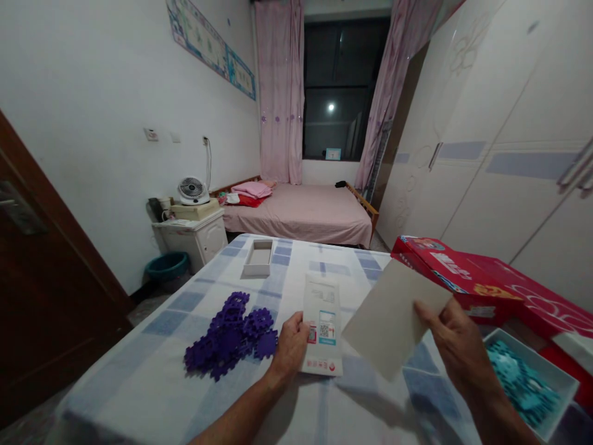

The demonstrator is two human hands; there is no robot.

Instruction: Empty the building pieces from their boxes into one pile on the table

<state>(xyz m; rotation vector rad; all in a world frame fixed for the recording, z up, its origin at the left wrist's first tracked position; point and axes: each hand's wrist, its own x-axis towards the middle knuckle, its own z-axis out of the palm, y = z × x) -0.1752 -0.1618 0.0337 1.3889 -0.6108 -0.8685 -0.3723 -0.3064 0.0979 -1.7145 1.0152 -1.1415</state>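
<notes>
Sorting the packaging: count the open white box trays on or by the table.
2. One empty white tray sits at the table's far side; another, holding teal foam pieces, is near the right hand. The red boxes may hide more.

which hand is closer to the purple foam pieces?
Left. The left hand holds the white packet just right of the purple foam pieces. The right hand holds a grey card further right, past the packet.
</notes>
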